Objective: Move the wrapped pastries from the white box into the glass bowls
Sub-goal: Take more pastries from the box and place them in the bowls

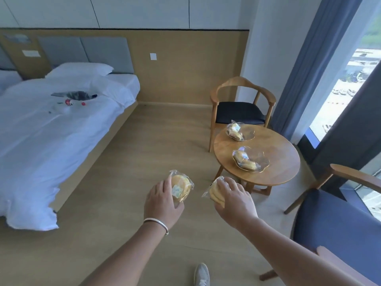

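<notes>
- The left hand (162,200) grips a wrapped pastry (181,187), round and golden in clear film with a small label, fingers curled over its near edge; a silver bracelet (157,222) circles that wrist.
- The right hand (235,198) grips a second wrapped pastry (214,193) from above, fingers spread over the top, the wrapper's sealed end sticking out toward 9 o'clock.
- Both hands hang in the air over the wooden floor (123,203), side by side and apart, at about 7 o'clock from the round desk (274,162).
- On the desk sit two glass bowls. The nearer bowl (262,163) lies toward the desk's middle and holds wrapped pastries heaped on its 9 o'clock side.
- The farther bowl (248,132) stands near the desk's 11 o'clock edge and also holds wrapped pastries; how many is in either bowl cannot be told.
- A wooden chair with a dark seat (240,114) stands just past the desk at 12 o'clock; another chair with a blue seat (338,230) is at its 5 o'clock, close to the person.
- A bed (51,141) with white covers fills the left of the view, with a few small items lying on it, too small to identify.
- A blue curtain (305,69) hangs beside the window on the right.
- A grey shoe (202,275) shows at the bottom edge.
</notes>
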